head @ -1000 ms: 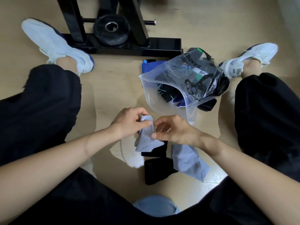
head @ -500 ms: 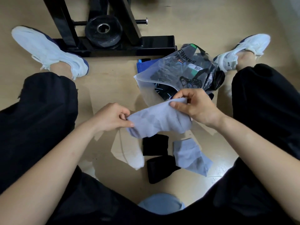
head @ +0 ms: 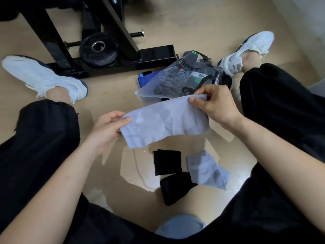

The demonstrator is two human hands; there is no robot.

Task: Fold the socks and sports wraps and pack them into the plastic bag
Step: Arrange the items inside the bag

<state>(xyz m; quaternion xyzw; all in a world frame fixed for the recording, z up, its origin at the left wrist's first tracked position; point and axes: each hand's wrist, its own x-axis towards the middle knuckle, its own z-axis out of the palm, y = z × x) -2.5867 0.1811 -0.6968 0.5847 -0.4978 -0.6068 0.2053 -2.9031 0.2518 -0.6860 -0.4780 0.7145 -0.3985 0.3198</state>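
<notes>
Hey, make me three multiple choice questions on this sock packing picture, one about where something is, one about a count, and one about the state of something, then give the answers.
1. Where does the loose grey sock lie?
A. on a shoe
B. on the person's lap
C. on the floor, right of the black wraps

2. How many black wraps lie on the floor outside the plastic bag?
A. one
B. two
C. four

3. In what state is the held grey sock?
A. stretched out between both hands
B. rolled into a ball
C. tucked in the bag

Answers:
1 C, it lies on the floor close by the wraps' right side.
2 B, two dark pieces lie there, one nearer the person than the other.
3 A, the left hand and the right hand each pinch one end.
</notes>
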